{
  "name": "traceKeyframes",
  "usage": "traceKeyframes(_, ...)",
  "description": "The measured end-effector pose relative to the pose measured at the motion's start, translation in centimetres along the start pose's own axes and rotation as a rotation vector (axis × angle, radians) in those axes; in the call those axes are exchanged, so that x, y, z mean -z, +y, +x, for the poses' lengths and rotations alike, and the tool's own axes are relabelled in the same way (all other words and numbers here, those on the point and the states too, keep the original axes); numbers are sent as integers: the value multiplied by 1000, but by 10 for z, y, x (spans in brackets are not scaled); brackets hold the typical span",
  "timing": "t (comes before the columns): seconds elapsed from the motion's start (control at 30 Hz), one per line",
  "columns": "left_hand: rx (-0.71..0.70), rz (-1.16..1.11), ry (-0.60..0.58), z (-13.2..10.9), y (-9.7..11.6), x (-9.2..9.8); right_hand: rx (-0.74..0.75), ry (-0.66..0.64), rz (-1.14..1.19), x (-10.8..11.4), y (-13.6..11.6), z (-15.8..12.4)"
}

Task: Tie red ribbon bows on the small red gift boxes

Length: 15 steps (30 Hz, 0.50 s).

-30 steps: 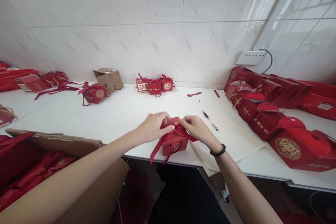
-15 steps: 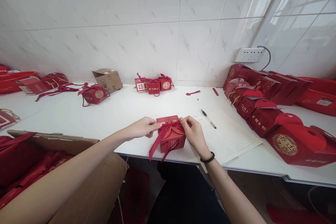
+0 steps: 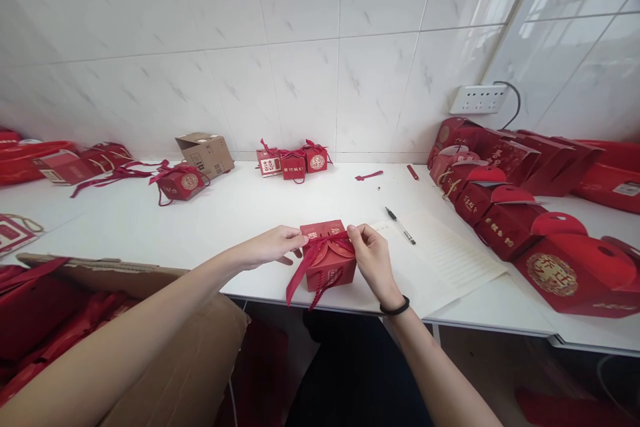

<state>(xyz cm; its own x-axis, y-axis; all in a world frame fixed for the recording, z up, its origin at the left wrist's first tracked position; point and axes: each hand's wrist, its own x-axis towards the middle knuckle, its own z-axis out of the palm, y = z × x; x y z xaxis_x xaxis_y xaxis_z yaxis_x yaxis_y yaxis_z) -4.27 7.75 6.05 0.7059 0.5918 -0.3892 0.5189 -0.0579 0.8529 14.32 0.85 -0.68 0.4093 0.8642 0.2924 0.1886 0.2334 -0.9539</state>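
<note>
A small red gift box (image 3: pixel 327 260) stands near the front edge of the white table (image 3: pixel 240 210), with a red ribbon (image 3: pixel 320 245) tied across its top and tails hanging over the front. My left hand (image 3: pixel 273 247) pinches the ribbon at the box's left side. My right hand (image 3: pixel 370 255), with a black band on the wrist, pinches the ribbon at the right side. Both hands have their fingers closed on the ribbon.
A black pen (image 3: pixel 400 225) and a lined sheet (image 3: pixel 440 257) lie right of the box. Larger red boxes (image 3: pixel 505 210) line the right side. Three small red boxes (image 3: pixel 293 161) and a small cardboard box (image 3: pixel 205 153) stand by the wall. An open carton (image 3: pixel 100 320) sits at lower left.
My hands have moved apart from over the top of the box to its two sides, drawing the ribbon out. The box top now shows.
</note>
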Motion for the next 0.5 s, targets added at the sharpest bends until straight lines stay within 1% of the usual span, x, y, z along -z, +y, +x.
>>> traceKeyframes(0.07,4,12,-1,0,1,-1,-10,23,12,-1,1,-1)
traceKeyframes(0.17,14,98,49,1,0,-2,-35,41,37,-2,4,-1)
traceKeyframes(0.23,4,188,94,2,-1,-2,-51,-2,54,-2,6,0)
traceKeyframes(0.3,0,247,126,2,-3,-1,-56,-82,42,3,7,1)
traceKeyframes(0.37,25,262,132,2,-4,0,-50,-139,7,13,4,1)
traceKeyframes(0.43,72,292,172,2,-3,2,-34,-137,-41,30,0,2)
traceKeyframes(0.47,76,329,231,2,-3,3,-21,-118,-76,41,-3,3)
traceKeyframes(0.5,52,379,321,2,-2,3,-4,-92,-128,54,-6,6)
